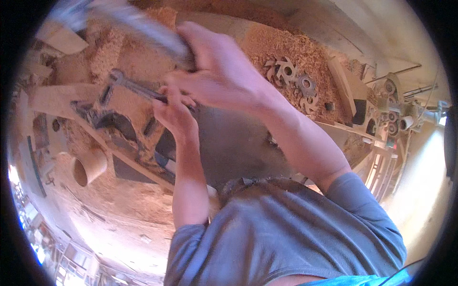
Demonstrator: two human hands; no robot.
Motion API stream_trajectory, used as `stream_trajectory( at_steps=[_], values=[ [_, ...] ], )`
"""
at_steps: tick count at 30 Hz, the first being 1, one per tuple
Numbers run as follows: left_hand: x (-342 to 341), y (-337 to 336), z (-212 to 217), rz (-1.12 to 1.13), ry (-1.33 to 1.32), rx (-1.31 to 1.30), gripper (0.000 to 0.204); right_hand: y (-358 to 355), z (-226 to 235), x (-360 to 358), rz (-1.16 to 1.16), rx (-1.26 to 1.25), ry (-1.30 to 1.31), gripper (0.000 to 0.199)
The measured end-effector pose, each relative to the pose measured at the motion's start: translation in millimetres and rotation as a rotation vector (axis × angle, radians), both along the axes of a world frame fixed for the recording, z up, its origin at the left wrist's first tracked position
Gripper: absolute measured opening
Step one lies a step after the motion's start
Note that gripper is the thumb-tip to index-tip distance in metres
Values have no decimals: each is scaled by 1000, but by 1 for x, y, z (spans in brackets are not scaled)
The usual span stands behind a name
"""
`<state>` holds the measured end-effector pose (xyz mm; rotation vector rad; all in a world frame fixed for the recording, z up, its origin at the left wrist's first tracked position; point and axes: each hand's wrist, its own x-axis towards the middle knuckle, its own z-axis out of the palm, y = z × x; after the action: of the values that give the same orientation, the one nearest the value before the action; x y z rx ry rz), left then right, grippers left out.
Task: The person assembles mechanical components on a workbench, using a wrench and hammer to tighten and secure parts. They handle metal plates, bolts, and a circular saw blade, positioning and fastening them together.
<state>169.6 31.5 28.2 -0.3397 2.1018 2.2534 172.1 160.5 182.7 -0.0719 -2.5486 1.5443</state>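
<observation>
We find the left hand's [177, 114] grip closed round a wrench [138, 89], near the sawdust-coated metal frame [119, 125]; the right hand [222, 71] grasps a motion-blurred long tool [148, 29]. We judge wrench work in hand; the next move calls for steadying the wrench.

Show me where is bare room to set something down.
The grey surface between the left forearm and right forearm looks mostly bare. Crowded: left, by the wrench and dark metal part; beyond the right forearm, toothed cutters among shavings.
</observation>
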Motion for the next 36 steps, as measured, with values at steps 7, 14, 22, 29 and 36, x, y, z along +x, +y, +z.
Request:
stream_trajectory(
  at_steps=[7,14,22,29,36],
  values=[
    [136,-39,-22,-224,-488,113,11,32,-100,213,-249,200,-628,43],
    [185,-62,-1,-742,-259,-622,66,35,-184,377,-146,300,-945,47],
    [143,-125,17,-241,577,-1320,62,42,-194,362,-293,345,-366,38],
    [130,-160,-25,-130,144,-1456,75,23,-153,142,-209,311,-189,45],
    [126,-140,8,-115,-27,-1388,72,22,-146,6,-170,546,-352,57]
  ],
)
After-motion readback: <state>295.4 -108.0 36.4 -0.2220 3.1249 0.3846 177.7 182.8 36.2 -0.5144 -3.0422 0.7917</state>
